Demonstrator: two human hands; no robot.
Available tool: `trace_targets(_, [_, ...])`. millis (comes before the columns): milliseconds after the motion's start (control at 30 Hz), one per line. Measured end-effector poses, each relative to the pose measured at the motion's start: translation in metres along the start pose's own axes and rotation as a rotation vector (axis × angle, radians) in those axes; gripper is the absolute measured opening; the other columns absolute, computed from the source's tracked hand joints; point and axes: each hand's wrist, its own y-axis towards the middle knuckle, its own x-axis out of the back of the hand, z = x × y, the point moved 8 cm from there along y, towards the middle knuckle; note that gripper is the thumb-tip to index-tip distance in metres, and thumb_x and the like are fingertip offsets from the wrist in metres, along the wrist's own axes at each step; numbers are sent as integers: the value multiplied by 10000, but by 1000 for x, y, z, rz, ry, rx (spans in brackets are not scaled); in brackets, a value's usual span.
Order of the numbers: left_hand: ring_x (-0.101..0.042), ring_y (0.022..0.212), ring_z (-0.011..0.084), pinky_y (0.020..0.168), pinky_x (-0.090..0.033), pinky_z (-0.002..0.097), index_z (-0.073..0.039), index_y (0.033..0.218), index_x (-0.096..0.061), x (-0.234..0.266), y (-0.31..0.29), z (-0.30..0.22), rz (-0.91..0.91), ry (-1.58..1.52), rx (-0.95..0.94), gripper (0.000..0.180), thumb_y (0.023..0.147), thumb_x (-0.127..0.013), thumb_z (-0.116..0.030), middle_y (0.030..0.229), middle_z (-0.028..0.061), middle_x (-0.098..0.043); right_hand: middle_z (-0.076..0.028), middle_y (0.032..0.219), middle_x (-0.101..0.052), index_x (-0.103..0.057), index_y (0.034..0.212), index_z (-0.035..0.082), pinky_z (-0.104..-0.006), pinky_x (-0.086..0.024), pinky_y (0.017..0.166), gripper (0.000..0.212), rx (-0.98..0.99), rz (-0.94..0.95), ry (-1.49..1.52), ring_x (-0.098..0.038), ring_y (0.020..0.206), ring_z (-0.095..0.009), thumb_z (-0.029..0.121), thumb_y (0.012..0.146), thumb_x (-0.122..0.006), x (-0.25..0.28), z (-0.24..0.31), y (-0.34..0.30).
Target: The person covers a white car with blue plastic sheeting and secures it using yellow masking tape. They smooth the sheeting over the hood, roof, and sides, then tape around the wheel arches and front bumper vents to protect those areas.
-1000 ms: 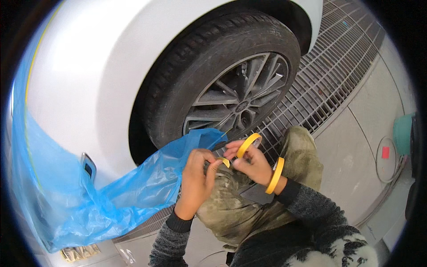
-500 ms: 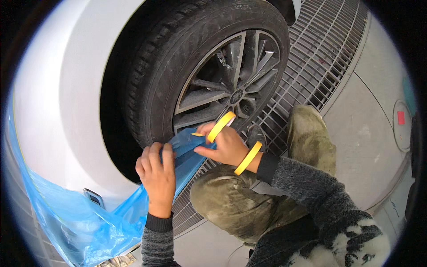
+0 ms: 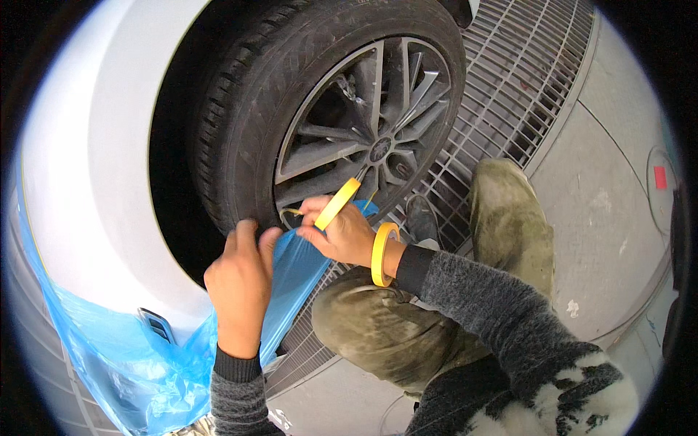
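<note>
Landmark: the black rubber car tyre (image 3: 240, 123) with its grey spoked alloy wheel (image 3: 363, 138), under the white car body panel (image 3: 94, 167).
Left hand: the left hand (image 3: 241, 283) sits just below the tyre's lower edge, fingers curled together and pinching the upper edge of the thin blue plastic masking sheet (image 3: 291, 283) against the rubber.
Right hand: the right hand (image 3: 342, 232) is just below the wheel rim, fingers clamped on a yellow roll of masking tape (image 3: 337, 203); a thin strip (image 3: 291, 212) runs from it toward the tyre.
Second roll: another yellow tape ring (image 3: 381, 254) is worn around the right wrist.
Sheet: it hangs from the tyre's underside down and to the left, along the panel's lower edge.
Floor: a metal grating (image 3: 509, 80) lies right of the wheel, with grey concrete floor (image 3: 603, 211) beyond it.
Knee: an olive trouser leg (image 3: 509, 218) is bent below and right of the wheel.
</note>
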Motion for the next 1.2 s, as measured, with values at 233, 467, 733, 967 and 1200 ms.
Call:
trace_targets(233, [-601, 868, 203, 763, -447, 330, -95, 979, -616, -6, -14, -23, -90, 362, -367, 278, 935, -711, -353, 919, 50, -587, -127, 860, -710, -558, 1154, 15, -416, -538, 717, 395, 47, -114, -53, -706, 805, -343, 87, 852, -802, 4, 0, 14])
trace_targets(467, [-628, 575, 232, 550, -497, 348, -110, 791, -560, -5, 3, -8, -329, 236, -232, 268, 977, -699, -244, 668, 63, -590, -103, 879, -696, -574, 1114, 30, -355, -537, 704, 396, -37, -229, -6, -699, 775, -266, 133, 842, -842, 12, -3, 12])
trace_targets(733, [-648, 570, 244, 540, -513, 355, -102, 776, -565, -3, 7, -8, -356, 190, -204, 277, 962, -710, -247, 675, 78, -615, -91, 801, -647, -622, 874, 60, -411, -513, 641, 316, 88, 55, -184, -659, 743, -306, 307, 846, -817, 10, 16, 19])
trace_targets(967, [-636, 547, 224, 520, -503, 327, -103, 771, -565, -2, 8, -5, -334, 164, -192, 282, 965, -709, -249, 664, 67, -605, -116, 780, -652, -621, 874, 46, -442, -518, 644, 353, 11, 5, -339, -673, 746, -330, 333, 827, -822, 0, 9, 45])
trace_targets(1200, [-651, 568, 240, 520, -511, 336, -96, 807, -574, 2, 7, 5, -300, 106, -138, 277, 961, -722, -273, 697, 71, -619, -106, 737, -675, -669, 895, 38, -373, -531, 635, 310, -530, -189, -58, -671, 669, -273, 231, 782, -884, 3, -10, 30])
